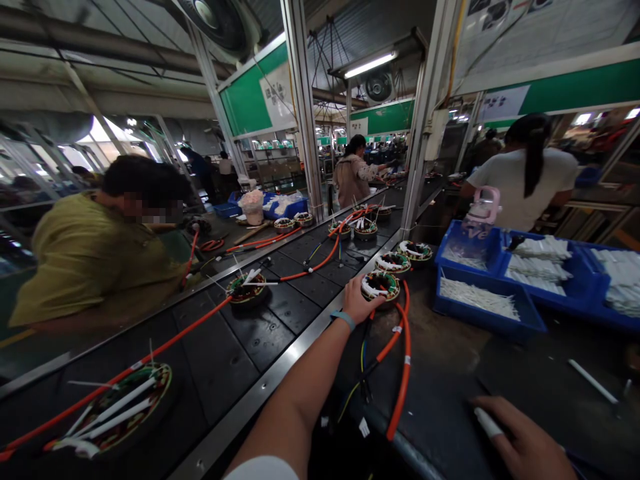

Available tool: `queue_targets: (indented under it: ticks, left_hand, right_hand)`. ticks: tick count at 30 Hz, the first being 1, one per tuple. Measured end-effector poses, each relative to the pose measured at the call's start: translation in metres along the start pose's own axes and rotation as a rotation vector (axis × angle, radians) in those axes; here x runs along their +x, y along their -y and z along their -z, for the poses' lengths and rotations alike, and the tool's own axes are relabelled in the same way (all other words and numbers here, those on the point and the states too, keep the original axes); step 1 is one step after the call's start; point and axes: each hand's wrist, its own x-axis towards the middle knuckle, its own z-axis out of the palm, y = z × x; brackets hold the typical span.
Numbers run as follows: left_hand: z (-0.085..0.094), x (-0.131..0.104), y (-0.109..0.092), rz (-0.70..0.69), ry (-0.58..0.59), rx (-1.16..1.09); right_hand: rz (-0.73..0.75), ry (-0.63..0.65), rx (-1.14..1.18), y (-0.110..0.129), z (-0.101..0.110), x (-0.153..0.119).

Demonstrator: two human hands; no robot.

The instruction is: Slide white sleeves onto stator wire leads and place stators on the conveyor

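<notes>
My left hand [356,303] grips the near rim of a wound motor stator [380,285], thumb along its front side and fingers at its left. Orange sleeved cables [406,357] run from this stator toward the table's front edge. Two similar stators, one [393,261] close behind and another [416,250] farther back, rest on the table. Low at the right, my right hand [523,437] lies near the dark tabletop, partly cut off by the frame, with a white wrap on one digit. Its visible fingers are stretched out, and nothing shows in them.
On the conveyor [210,363] at left lie more stators, one [247,288] mid-belt and one [120,410] nearer. Blue bins [487,323] with white sleeves stand at right. A loose white tube [593,381] lies on the table. A co-worker [95,247] sits across the belt.
</notes>
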Motion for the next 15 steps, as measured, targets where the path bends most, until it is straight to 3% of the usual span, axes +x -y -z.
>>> queue_targets:
  ticks: [15]
  left_hand:
    - [0.0006, 0.0014, -0.0036, 0.011, 0.005, 0.026]
  right_hand:
    - [0.074, -0.034, -0.054, -0.004, 0.0006, 0.0032]
